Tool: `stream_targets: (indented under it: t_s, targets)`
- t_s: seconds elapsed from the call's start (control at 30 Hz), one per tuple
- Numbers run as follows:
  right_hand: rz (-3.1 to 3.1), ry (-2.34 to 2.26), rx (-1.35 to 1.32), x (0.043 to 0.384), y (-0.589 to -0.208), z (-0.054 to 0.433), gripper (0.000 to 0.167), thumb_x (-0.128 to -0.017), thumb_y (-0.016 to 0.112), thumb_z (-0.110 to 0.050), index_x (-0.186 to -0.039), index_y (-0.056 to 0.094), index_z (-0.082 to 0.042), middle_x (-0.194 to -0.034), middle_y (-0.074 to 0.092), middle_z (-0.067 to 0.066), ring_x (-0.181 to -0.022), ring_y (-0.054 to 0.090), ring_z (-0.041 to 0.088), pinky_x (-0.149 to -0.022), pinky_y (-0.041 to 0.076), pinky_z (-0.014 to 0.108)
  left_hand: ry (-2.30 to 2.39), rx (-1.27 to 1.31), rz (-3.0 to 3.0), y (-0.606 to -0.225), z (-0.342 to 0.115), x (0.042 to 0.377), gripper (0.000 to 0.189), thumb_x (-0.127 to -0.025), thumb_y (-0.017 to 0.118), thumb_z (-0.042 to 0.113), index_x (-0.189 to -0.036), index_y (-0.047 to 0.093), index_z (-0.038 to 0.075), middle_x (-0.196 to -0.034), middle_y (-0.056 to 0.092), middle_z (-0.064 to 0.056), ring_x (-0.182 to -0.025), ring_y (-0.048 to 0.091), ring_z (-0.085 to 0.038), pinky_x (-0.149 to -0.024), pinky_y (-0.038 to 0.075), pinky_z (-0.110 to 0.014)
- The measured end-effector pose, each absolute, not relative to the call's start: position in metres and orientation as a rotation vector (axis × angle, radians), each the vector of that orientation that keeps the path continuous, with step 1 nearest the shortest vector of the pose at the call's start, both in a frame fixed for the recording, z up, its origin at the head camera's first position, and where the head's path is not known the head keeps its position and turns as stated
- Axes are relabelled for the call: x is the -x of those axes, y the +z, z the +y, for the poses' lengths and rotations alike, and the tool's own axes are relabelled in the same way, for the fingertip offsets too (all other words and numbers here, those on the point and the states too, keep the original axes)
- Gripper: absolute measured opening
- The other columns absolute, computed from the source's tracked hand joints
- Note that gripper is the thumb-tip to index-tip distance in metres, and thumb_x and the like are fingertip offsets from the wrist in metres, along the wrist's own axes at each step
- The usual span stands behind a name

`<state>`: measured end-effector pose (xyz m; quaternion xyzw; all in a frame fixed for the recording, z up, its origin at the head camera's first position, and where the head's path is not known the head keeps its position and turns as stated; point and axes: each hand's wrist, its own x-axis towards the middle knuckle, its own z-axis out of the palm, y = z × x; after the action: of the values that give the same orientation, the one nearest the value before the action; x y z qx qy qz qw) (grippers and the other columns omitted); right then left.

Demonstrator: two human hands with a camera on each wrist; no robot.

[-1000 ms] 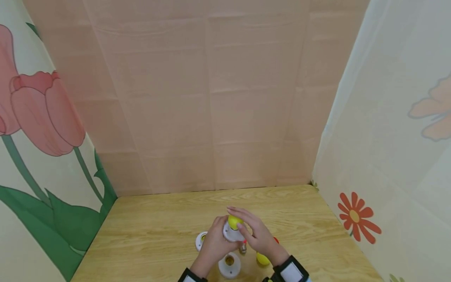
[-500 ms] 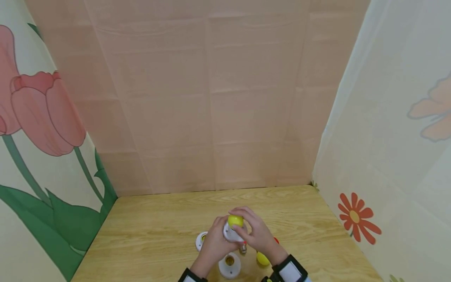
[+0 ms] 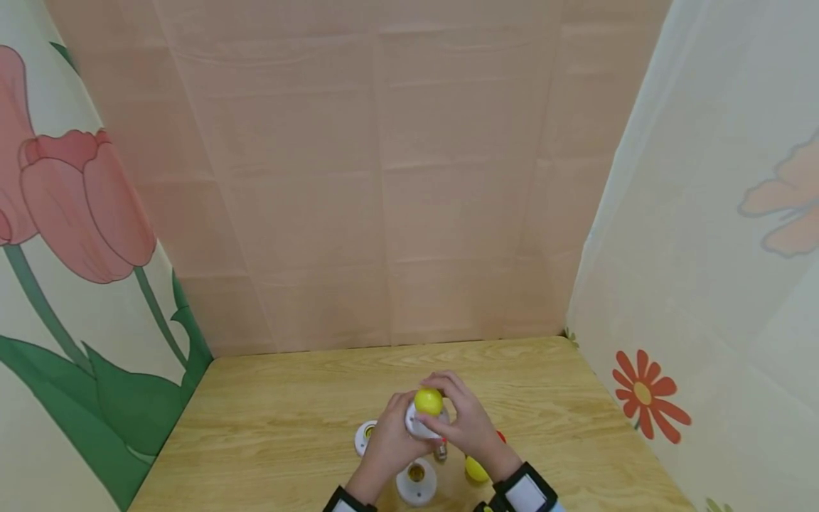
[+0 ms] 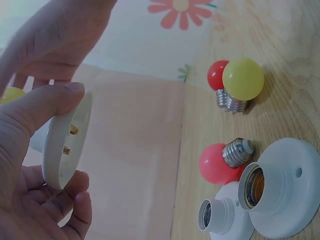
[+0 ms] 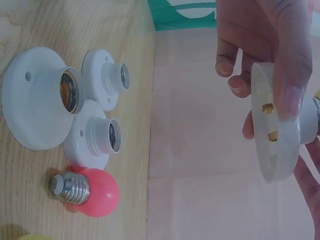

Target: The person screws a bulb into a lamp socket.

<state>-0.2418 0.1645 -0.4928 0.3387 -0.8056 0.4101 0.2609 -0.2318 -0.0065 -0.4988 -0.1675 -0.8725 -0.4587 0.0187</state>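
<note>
From where I stand, the left hand (image 3: 395,444) has its fingers curled round the base of a white screw-in lamp holder (image 5: 287,150), while the right hand (image 3: 470,423) pinches a yellow bulb (image 3: 429,402) at that holder's mouth, both raised over the worktop (image 3: 275,405), roughly midway between its side edges and well short of the far one. My worry would be the thread: if the bulb goes in crooked, because the holder is tilted in the hand, it could bind or seat askew. The round, glossy bulb might also slip from those fingertips, or the holder might twist along with it if the left grip is too light. A dropped bulb could roll toward the worktop's near edge, which I can't see. As for the containers, a sliver of metal seems to show at the held holder's mouth, so I can't tell how far in the bulb sits. Three other lamp holders (image 5: 35,112) stand upright on the worktop with nothing in them. Lying loose beside them is a pink bulb (image 5: 102,192); toward the right edge, a second yellow bulb (image 4: 243,79) overlaps a red bulb (image 4: 216,75).
</note>
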Motion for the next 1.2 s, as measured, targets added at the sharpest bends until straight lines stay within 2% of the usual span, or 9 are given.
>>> stream_targets:
  t_s: [0.1, 0.17, 0.3, 0.43, 0.6, 0.87, 1.03, 1.2]
  targets:
    - [-2.192, 1.065, -0.946, 0.2407, -0.4925, 0.1656, 0.051, -0.089, 0.068, -0.016, -0.137, 0.05, -0.016, -0.138, 0.049, 0.007, -0.12, 0.054, 0.021, -0.094, 0.052, 0.033, -1.43, 0.51, -2.7, -0.4995, -0.0068, 0.2322, 0.079, -0.066, 0.088, 0.037, -0.133, 0.053, 0.014, -0.12, 0.057, -0.002, -0.103, 0.06, -0.02, -0.085, 0.054, -0.043]
    - [-2.197, 1.057, -0.992, 0.2401, -0.4928, 0.1664, 0.051, -0.093, 0.061, -0.01, -0.141, 0.046, -0.014, -0.145, 0.045, 0.008, -0.13, 0.048, 0.022, -0.103, 0.045, 0.032, -1.435, 0.502, -2.694, -0.4999, -0.0071, 0.2325, 0.08, -0.066, 0.088, 0.035, -0.133, 0.053, 0.013, -0.12, 0.057, -0.003, -0.103, 0.06, -0.02, -0.085, 0.054, -0.043]
    - [-2.186, 1.112, -1.098, 0.2396, -0.4945, 0.1663, 0.048, -0.095, 0.052, 0.0, -0.142, 0.047, -0.011, -0.147, 0.045, 0.01, -0.138, 0.041, 0.021, -0.113, 0.03, 0.024, -1.422, 0.511, -2.683, -0.5006, -0.0079, 0.2332, 0.08, -0.066, 0.088, 0.034, -0.134, 0.052, 0.01, -0.119, 0.057, -0.003, -0.102, 0.06, -0.018, -0.084, 0.054, -0.041]
    - [-2.16, 1.136, -1.133, 0.2403, -0.4963, 0.1652, 0.048, -0.094, 0.051, 0.003, -0.14, 0.048, -0.009, -0.144, 0.049, 0.013, -0.136, 0.043, 0.021, -0.112, 0.031, 0.022, -1.407, 0.518, -2.68, -0.5015, -0.0085, 0.2338, 0.082, -0.066, 0.088, 0.036, -0.134, 0.052, 0.009, -0.118, 0.057, -0.003, -0.101, 0.059, -0.017, -0.084, 0.054, -0.04]
    - [-2.145, 1.131, -1.121, 0.2414, -0.4967, 0.1649, 0.046, -0.093, 0.054, 0.003, -0.138, 0.05, -0.008, -0.141, 0.052, 0.009, -0.132, 0.047, 0.021, -0.111, 0.035, 0.024, -1.431, 0.51, -2.684, -0.5024, -0.0088, 0.234, 0.083, -0.066, 0.088, 0.038, -0.135, 0.052, 0.01, -0.118, 0.057, -0.002, -0.102, 0.059, -0.017, -0.085, 0.053, -0.04]
    - [-2.188, 1.084, -1.031, 0.2403, -0.4948, 0.164, 0.044, -0.092, 0.063, -0.006, -0.134, 0.053, -0.015, -0.132, 0.055, 0.0, -0.121, 0.054, 0.018, -0.101, 0.047, 0.029, -1.476, 0.499, -2.686, -0.5027, -0.0093, 0.2332, 0.081, -0.066, 0.087, 0.041, -0.134, 0.053, 0.014, -0.117, 0.057, 0.0, -0.1, 0.059, -0.015, -0.085, 0.053, -0.041]
    - [-2.244, 1.071, -0.96, 0.2394, -0.4949, 0.1638, 0.04, -0.092, 0.066, -0.014, -0.131, 0.055, -0.015, -0.127, 0.056, 0.0, -0.117, 0.056, 0.016, -0.097, 0.05, 0.031, -1.455, 0.495, -2.705, -0.5035, -0.008, 0.2346, 0.082, -0.065, 0.086, 0.046, -0.134, 0.053, 0.016, -0.118, 0.057, 0.001, -0.101, 0.059, -0.014, -0.084, 0.053, -0.04]
    - [-2.212, 1.078, -0.911, 0.2392, -0.4952, 0.1619, 0.04, -0.086, 0.073, -0.016, -0.123, 0.059, -0.012, -0.122, 0.057, -0.003, -0.111, 0.057, 0.013, -0.094, 0.051, 0.028, -1.432, 0.502, -2.707, -0.5024, -0.0075, 0.2342, 0.08, -0.065, 0.086, 0.045, -0.133, 0.054, 0.016, -0.118, 0.057, 0.002, -0.1, 0.059, -0.013, -0.084, 0.053, -0.038]
